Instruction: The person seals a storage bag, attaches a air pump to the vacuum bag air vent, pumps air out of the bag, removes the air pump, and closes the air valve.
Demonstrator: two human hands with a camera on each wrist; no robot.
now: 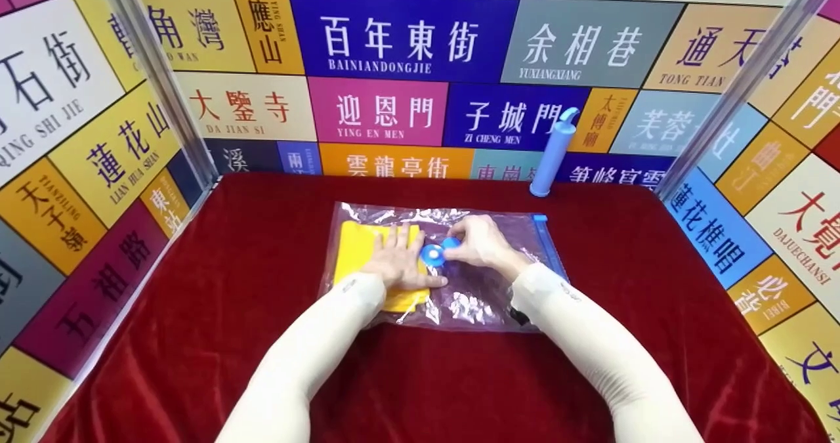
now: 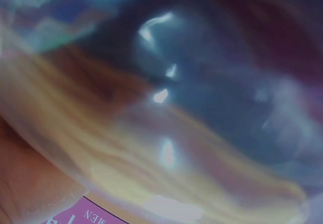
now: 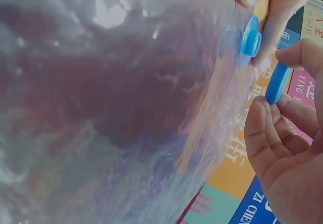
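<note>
A clear plastic vacuum storage bag (image 1: 472, 308) lies on the table with a folded yellow cloth (image 1: 354, 253) inside its left half. Spread flat, my left hand (image 1: 396, 262) presses on the bag over the cloth, its thumb pointing right. Beside its fingers sits a round blue valve (image 1: 432, 255) with a pale centre. My right hand (image 1: 485, 243) pinches a blue valve cap (image 3: 277, 82) between thumb and fingers, just right of the valve. In the right wrist view the cap is apart from the valve (image 3: 251, 42). The left wrist view is mostly blurred plastic and yellow cloth.
A blue hand pump (image 1: 553, 157) stands upright at the table's back right. A blue zip strip (image 1: 550, 249) runs along the bag's right edge, with a slider (image 1: 539, 218) at its far end. Dark red cloth (image 1: 453, 377) covers the table; sign-covered panels surround it.
</note>
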